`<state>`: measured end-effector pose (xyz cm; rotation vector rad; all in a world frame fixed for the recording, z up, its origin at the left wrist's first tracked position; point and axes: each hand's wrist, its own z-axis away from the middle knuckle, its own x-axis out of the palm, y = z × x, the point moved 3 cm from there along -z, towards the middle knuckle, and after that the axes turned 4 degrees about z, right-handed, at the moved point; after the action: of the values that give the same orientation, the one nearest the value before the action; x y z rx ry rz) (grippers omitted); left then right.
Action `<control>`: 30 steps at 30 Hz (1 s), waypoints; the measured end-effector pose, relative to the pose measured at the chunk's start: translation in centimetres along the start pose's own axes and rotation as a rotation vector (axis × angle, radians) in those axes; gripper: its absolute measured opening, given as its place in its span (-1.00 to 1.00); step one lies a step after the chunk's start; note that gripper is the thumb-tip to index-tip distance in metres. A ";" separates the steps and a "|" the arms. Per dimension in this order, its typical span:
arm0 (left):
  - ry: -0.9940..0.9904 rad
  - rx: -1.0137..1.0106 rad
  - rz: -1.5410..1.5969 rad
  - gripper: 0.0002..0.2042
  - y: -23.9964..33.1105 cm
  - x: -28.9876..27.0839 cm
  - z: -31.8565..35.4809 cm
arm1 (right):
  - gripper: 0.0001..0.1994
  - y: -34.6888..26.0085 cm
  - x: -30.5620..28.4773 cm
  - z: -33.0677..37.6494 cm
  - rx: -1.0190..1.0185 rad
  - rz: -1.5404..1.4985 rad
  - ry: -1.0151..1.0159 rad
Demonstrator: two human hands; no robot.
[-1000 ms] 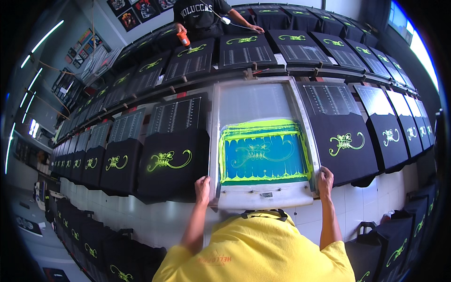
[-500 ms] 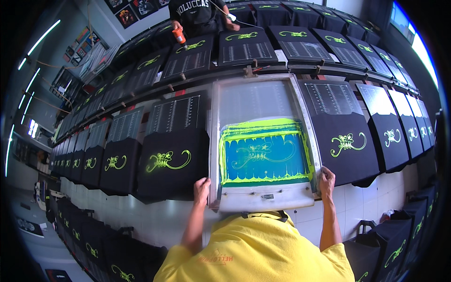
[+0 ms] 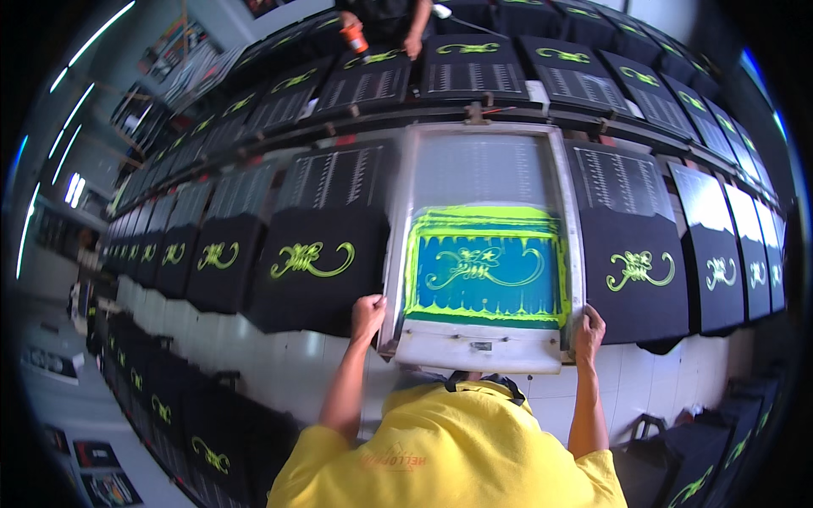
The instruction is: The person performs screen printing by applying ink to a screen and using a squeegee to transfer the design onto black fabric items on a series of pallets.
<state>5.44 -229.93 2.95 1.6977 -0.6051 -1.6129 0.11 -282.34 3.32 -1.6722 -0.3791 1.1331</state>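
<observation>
A metal-framed printing screen [image 3: 570, 237] lies over one platen in the near row. Its blue mesh [image 3: 491, 292] carries a scroll design, ringed by bright yellow-green ink [image 3: 483, 218]. My left hand [image 3: 367, 317] is closed on the left side of the frame near its front end, and my right hand [image 3: 589, 328] grips the right side at about the same height. Black shirts [image 3: 324, 292] with yellow-green scroll prints flank the screen on both sides. Whatever is under the mesh is mostly hidden.
Across the rail [image 3: 356, 110], a co-worker's hand [image 3: 348, 20] holds an orange heat gun [image 3: 355, 39] over a printed shirt [image 3: 373, 61]. More platens with black shirts [image 3: 222, 256] run along both sides. Behind me at lower left hang further printed shirts [image 3: 212, 453].
The view has shifted, so the screen appears slightly higher and more to the right. Both my hands keep their hold on the frame. The co-worker's free hand has come lower, nearer the shirt.
</observation>
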 end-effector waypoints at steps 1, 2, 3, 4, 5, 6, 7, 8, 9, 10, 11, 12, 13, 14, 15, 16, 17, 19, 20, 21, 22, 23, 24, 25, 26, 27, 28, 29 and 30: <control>-0.008 -0.059 0.010 -0.75 0.0 0.1 0.1 | -0.68 -0.3 -0.1 0.1 -0.010 0.014 -0.009; 0.012 -0.057 -0.018 -0.73 0.3 0.2 0.0 | -0.68 -1.0 -0.4 0.2 -0.019 0.027 -0.011; 0.038 -0.075 -0.014 -0.73 0.4 0.1 0.2 | -0.66 -0.4 -0.2 0.1 -0.011 0.112 0.024; 0.060 -0.087 -0.006 -0.73 0.6 0.1 0.3 | -0.66 -0.3 -0.2 0.0 -0.020 0.084 0.001; 0.097 -0.071 -0.024 -0.73 0.5 0.1 0.6 | -0.65 -0.3 -0.2 -0.1 -0.027 0.055 -0.021; 0.133 -0.054 -0.043 -0.73 0.5 0.0 1.0 | -0.65 -0.3 0.0 -0.2 -0.034 0.027 -0.042; 0.087 -0.102 -0.073 -0.71 1.1 -0.3 1.1 | -0.64 -1.7 0.0 0.3 -0.088 -0.015 -0.013; 0.156 -0.045 -0.112 -0.71 1.5 -0.4 1.6 | -0.65 -1.9 0.0 0.4 -0.131 -0.027 -0.011; 0.225 0.013 -0.152 -0.71 1.8 -0.5 2.1 | -0.65 -2.0 0.0 0.5 -0.174 -0.039 -0.007; 0.294 0.073 -0.189 -0.71 2.2 -0.8 2.8 | -0.65 -2.1 -0.2 0.7 -0.218 -0.049 -0.001; 0.254 0.099 -0.239 -0.68 3.4 -1.4 3.4 | -0.68 -2.6 -0.5 1.2 -0.274 -0.080 0.021; 0.243 0.111 -0.244 -0.69 4.8 -2.0 4.2 | -0.69 -3.1 -1.0 1.7 -0.344 0.035 0.019; 0.236 0.148 -0.232 -0.70 6.0 -2.6 5.2 | -0.69 -4.2 -1.6 2.3 -0.414 0.149 0.008; 0.226 0.188 -0.213 -0.71 7.0 -3.2 6.0 | -0.70 -5.3 -2.5 3.0 -0.485 0.269 0.004; 0.134 0.165 -0.173 -0.69 8.0 -3.8 7.1 | -0.66 -6.3 -2.9 3.9 -0.502 0.348 -0.079; 0.062 0.288 -0.140 -0.67 8.3 -3.8 7.7 | -0.62 -7.7 -3.2 5.1 -0.561 0.386 -0.177; -0.015 0.408 -0.106 -0.65 8.3 -3.6 8.4 | -0.58 -9.0 -3.4 6.6 -0.613 0.427 -0.279; -0.247 0.576 -0.155 -0.55 8.3 -2.8 9.8 | -0.40 -10.3 -3.3 9.0 -0.722 0.556 -0.468; -0.295 0.616 -0.210 -0.55 8.6 -2.9 10.3 | -0.37 -11.0 -2.9 10.0 -0.753 0.634 -0.524; -0.344 0.658 -0.264 -0.55 9.0 -3.1 10.8 | -0.34 -11.8 -2.3 10.8 -0.779 0.710 -0.583; -0.385 0.706 -0.311 -0.55 9.7 -3.1 11.3 | -0.31 -12.5 -2.3 10.8 -0.808 0.792 -0.640; -0.432 0.674 -0.334 -0.50 9.8 -2.8 11.7 | -0.28 -11.7 -2.2 10.4 -0.818 0.836 -0.654; -0.435 0.675 -0.340 -0.49 9.5 -2.2 11.8 | -0.25 -11.0 -2.1 10.0 -0.830 0.877 -0.675; -0.427 0.666 -0.358 -0.47 8.9 -1.7 11.7 | -0.24 -11.5 -1.9 9.8 -0.862 0.868 -0.689; -0.417 0.665 -0.379 -0.46 8.6 -1.6 11.1 | -0.23 -12.0 -1.3 9.9 -0.942 0.843 -0.680; -0.385 0.671 -0.325 -0.44 8.6 -1.7 10.8 | -0.25 -12.8 -1.0 9.9 -0.902 0.828 -0.696; -0.401 0.646 -0.349 -0.45 9.0 -1.6 10.1 | -0.26 -13.7 -1.0 9.7 -0.870 0.819 -0.713; -0.412 0.616 -0.373 -0.46 9.8 -1.2 9.3 | -0.32 -14.0 -1.1 9.1 -0.888 0.837 -0.674; -0.424 0.585 -0.398 -0.46 10.4 -0.8 8.6 | -0.38 -14.0 -1.1 8.5 -0.906 0.855 -0.635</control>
<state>-1.74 -237.51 11.58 1.9845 -1.0825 -2.2716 -3.64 -272.41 15.85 -2.3034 -0.6670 2.4044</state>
